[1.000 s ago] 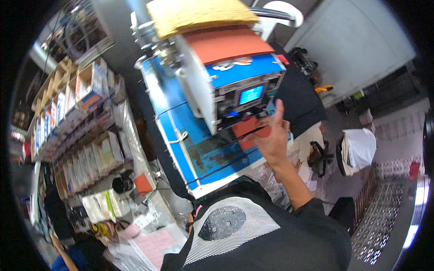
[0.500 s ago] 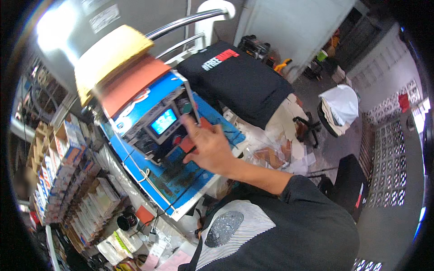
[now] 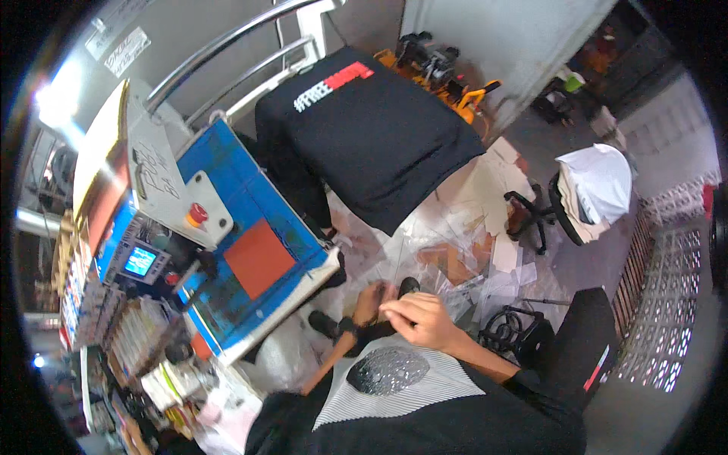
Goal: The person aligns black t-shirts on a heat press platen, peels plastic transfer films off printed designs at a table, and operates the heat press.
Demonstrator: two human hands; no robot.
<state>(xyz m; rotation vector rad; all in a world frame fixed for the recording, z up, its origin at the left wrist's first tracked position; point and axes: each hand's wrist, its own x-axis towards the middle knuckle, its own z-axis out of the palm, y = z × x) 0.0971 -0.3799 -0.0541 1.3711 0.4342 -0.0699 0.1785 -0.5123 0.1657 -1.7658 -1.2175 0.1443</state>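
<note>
My left hand [image 3: 369, 303] and my right hand [image 3: 418, 317] meet in front of my body, low over the floor. The right fingers are curled inward, and I cannot make out whether anything is in them. The left fingers are smeared by motion and partly behind the right hand. A dark band [image 3: 347, 326] circles my left wrist. Left of my hands is a blue-topped bench [image 3: 288, 216] with a flat orange-red sheet [image 3: 258, 258] on it. At its left end is a control box with a lit blue screen [image 3: 141, 262] and a red push button [image 3: 198, 213].
A black T-shirt [image 3: 364, 136] is spread flat beyond the bench, below a metal rail [image 3: 220, 49]. Clear plastic scraps and cardboard litter the floor [image 3: 447, 262]. A wheeled chair with white cloth [image 3: 599, 182] is at right. Another person's hand [image 3: 133, 434] shows at lower left.
My right hand has left the control box by the screen and come back to my body. My left hand has come into view beside it. The view has shifted, showing more of the bench.
</note>
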